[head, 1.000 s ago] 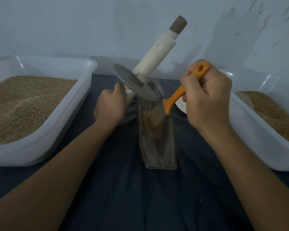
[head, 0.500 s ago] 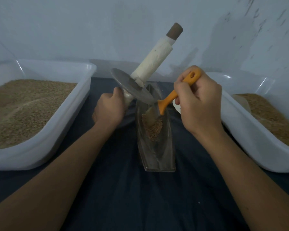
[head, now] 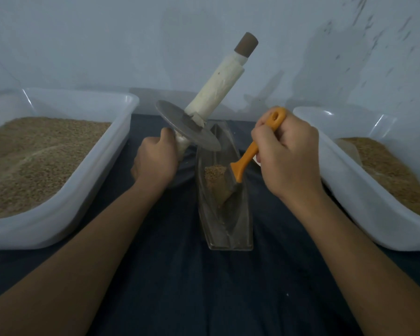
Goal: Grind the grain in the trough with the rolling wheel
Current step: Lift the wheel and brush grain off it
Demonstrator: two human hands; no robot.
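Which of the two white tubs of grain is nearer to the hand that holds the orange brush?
The right tub. The right hand, gripping the brush, hangs just beside its near wall, while the left tub lies beyond the trough and the left hand.

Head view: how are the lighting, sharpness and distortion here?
Head view: dim, bluish light; soft shadows on the wall behind the rolling wheel; small glints on the right bin rim; wide-angle bending at the left bin; the grain in the trough stays reasonably sharp.
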